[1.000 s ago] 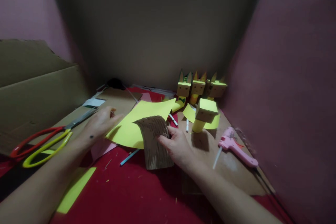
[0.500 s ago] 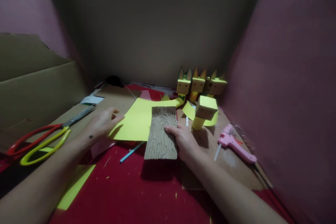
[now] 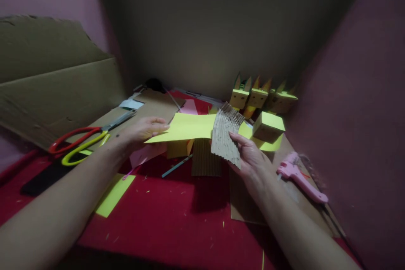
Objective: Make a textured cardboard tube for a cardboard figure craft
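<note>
My left hand (image 3: 148,130) is closed on the left end of a yellow sheet of paper (image 3: 190,126), which is lifted off the table. In my right hand (image 3: 251,155) is a curved piece of corrugated cardboard (image 3: 226,135), pinched between thumb and fingers with its ridges showing. The cardboard overlaps the right end of the sheet; whether they touch I cannot tell. Below them lie another ridged cardboard piece (image 3: 205,158) and a yellow-orange object (image 3: 177,149), partly covered by the sheet. A blue stick (image 3: 177,166) rests on the red tabletop (image 3: 152,219).
Scissors (image 3: 91,135) with red and yellow handles lie at left, near a big cardboard box (image 3: 60,88). A pink glue gun (image 3: 302,177) sits at right. Several box-headed paper figures (image 3: 239,98) stand behind, and a yellow-topped box (image 3: 268,126) nearer. A yellow strip (image 3: 115,196) lies front left.
My left hand has taken hold of the yellow sheet and raised it. My right hand has turned and tilted the cardboard, uncovering another ridged piece below. The view has shifted left.
</note>
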{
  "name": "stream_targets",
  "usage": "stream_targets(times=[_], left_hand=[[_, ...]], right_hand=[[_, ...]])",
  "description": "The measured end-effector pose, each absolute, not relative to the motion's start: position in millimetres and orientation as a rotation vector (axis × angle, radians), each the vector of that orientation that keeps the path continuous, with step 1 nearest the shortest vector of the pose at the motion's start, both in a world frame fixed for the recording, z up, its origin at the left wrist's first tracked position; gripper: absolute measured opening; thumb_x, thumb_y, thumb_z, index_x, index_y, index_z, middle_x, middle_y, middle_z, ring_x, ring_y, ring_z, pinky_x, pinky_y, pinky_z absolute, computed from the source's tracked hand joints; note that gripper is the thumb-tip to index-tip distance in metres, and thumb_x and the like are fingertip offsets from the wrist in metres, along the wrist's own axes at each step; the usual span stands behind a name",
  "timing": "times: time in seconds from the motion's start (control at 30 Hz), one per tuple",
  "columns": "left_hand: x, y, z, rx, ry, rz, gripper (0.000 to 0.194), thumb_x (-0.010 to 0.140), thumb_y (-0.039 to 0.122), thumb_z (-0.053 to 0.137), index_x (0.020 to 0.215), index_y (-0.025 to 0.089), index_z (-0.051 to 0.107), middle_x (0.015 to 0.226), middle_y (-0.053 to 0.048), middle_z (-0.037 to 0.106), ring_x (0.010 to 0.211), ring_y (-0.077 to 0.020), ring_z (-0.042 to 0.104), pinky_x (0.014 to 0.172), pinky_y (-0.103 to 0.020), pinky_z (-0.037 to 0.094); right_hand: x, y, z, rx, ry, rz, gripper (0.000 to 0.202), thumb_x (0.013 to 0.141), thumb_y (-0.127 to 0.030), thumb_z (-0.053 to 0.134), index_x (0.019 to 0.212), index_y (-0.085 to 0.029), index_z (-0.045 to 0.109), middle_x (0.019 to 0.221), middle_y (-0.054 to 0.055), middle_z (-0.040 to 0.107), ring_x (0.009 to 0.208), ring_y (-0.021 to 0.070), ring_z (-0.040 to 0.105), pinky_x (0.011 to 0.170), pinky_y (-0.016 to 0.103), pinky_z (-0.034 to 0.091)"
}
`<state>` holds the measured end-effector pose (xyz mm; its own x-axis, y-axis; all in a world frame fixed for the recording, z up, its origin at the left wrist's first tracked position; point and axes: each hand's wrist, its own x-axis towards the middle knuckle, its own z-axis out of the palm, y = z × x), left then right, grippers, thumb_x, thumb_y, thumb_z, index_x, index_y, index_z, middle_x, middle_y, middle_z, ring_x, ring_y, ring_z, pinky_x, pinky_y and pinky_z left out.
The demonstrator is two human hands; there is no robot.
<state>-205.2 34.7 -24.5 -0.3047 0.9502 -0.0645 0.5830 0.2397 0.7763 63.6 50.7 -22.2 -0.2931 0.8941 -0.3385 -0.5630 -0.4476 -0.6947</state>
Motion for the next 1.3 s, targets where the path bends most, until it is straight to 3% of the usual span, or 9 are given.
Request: stream_targets(times=[0.13, 0.33, 0.47, 0.6, 0.77, 0.93, 1.3], left_hand=[[-203.1, 32.0, -14.5, 1.24, 1.792, 1.054, 0.062, 0.073, 0.027, 0.064, 0.132, 0.013, 0.047, 0.108, -0.011, 0.071, 0.09, -0.0212, 0.068, 0.074, -0.029, 0.055], [-214.7, 32.5, -1.9, 1.158, 1.754, 1.217, 0.066, 0.076, 0.018, 0.064, 0.138, 0.011, 0.041, 0.122, -0.013, 0.064, 0.1, -0.0185, 0.064, 0.088, -0.029, 0.051], [-219.1, 31.8, 1.9, 1.106, 1.708, 1.264, 0.07, 0.069, 0.015, 0.068, 0.135, 0.01, 0.045, 0.114, -0.012, 0.068, 0.089, -0.0164, 0.067, 0.075, -0.023, 0.055], [-214.4, 28.6, 0.6, 1.036, 1.53, 1.306, 0.081, 0.05, 0.017, 0.077, 0.128, 0.01, 0.053, 0.096, -0.01, 0.074, 0.07, -0.0172, 0.069, 0.061, -0.023, 0.057], [-204.2, 19.9, 2.2, 0.946, 1.585, 1.215, 0.07, 0.046, 0.017, 0.077, 0.115, 0.012, 0.064, 0.077, -0.009, 0.075, 0.055, -0.0204, 0.068, 0.048, -0.026, 0.055], [-205.1, 19.2, 0.3, 0.938, 1.54, 1.191, 0.065, 0.049, 0.014, 0.073, 0.114, 0.012, 0.063, 0.077, -0.008, 0.075, 0.061, -0.0199, 0.07, 0.055, -0.024, 0.057], [-205.3, 18.7, 0.5, 0.912, 1.581, 1.145, 0.064, 0.05, 0.013, 0.068, 0.113, 0.012, 0.063, 0.071, -0.005, 0.074, 0.058, -0.0194, 0.069, 0.054, -0.024, 0.055]], right_hand=[[61.1, 49.0, -23.5, -0.882, -0.596, 1.904, 0.01, 0.067, -0.016, 0.061, 0.077, -0.016, 0.063, 0.067, 0.006, 0.068, 0.08, 0.0259, 0.068, 0.071, 0.041, 0.055], [53.1, 41.7, -29.1, -0.951, -0.586, 1.93, 0.007, 0.067, -0.014, 0.061, 0.074, -0.015, 0.063, 0.06, 0.003, 0.064, 0.067, 0.0213, 0.066, 0.069, 0.039, 0.054], [50.3, 36.6, -33.4, -1.037, -0.699, 1.901, 0.014, 0.061, -0.013, 0.065, 0.075, -0.014, 0.064, 0.059, 0.003, 0.064, 0.06, 0.0194, 0.063, 0.063, 0.035, 0.052], [51.2, 33.4, -38.2, -1.056, -0.737, 1.877, 0.017, 0.056, -0.012, 0.067, 0.073, -0.014, 0.064, 0.057, 0.003, 0.064, 0.055, 0.017, 0.06, 0.058, 0.031, 0.048], [50.7, 30.2, -41.6, -1.068, -0.786, 1.88, 0.015, 0.054, -0.012, 0.067, 0.068, -0.014, 0.064, 0.057, 0.004, 0.064, 0.054, 0.0165, 0.059, 0.056, 0.031, 0.046], [50.3, 29.2, -43.6, -1.038, -0.839, 1.894, 0.017, 0.055, -0.013, 0.068, 0.072, -0.014, 0.065, 0.061, 0.004, 0.065, 0.057, 0.0179, 0.061, 0.06, 0.033, 0.047], [50.1, 29.9, -45.6, -1.065, -0.855, 1.873, 0.015, 0.056, -0.014, 0.067, 0.07, -0.015, 0.063, 0.06, 0.003, 0.063, 0.057, 0.0171, 0.06, 0.062, 0.033, 0.048]])
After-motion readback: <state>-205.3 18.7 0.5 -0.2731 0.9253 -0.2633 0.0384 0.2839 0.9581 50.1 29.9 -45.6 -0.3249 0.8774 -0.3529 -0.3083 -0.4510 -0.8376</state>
